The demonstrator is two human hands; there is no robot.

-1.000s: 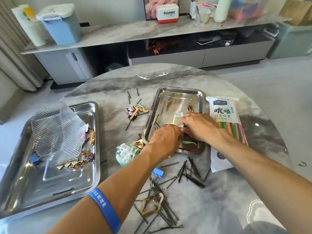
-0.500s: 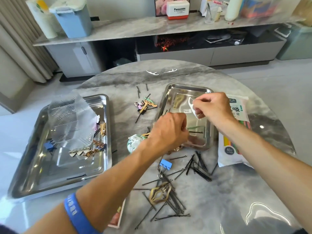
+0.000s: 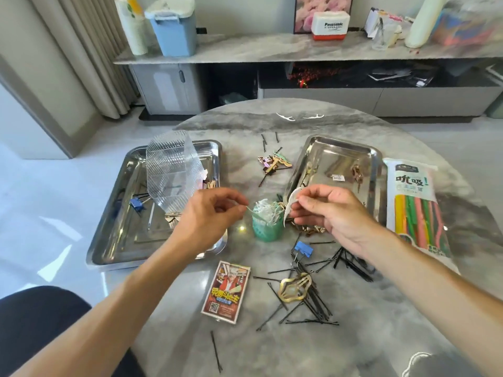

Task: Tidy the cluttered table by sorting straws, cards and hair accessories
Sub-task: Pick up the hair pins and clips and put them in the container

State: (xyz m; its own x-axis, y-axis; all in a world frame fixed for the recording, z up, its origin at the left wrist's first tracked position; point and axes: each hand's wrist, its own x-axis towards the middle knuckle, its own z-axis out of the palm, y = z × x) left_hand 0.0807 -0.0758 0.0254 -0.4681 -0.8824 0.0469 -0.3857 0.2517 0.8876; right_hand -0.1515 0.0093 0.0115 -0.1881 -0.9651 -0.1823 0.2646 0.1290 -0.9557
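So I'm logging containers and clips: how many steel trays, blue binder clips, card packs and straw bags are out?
Steel trays: 2
Blue binder clips: 2
Card packs: 1
Straw bags: 1
Total: 6

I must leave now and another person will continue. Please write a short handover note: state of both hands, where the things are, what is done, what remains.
Left hand pinches a thin green pick; right hand pinches a white pick. Both hover over the green cup of picks.
Left tray holds a clear box, clips and a blue binder clip. Right tray is nearly bare.
Left to sort: bobby pins, gold hair comb, card, straw pack.
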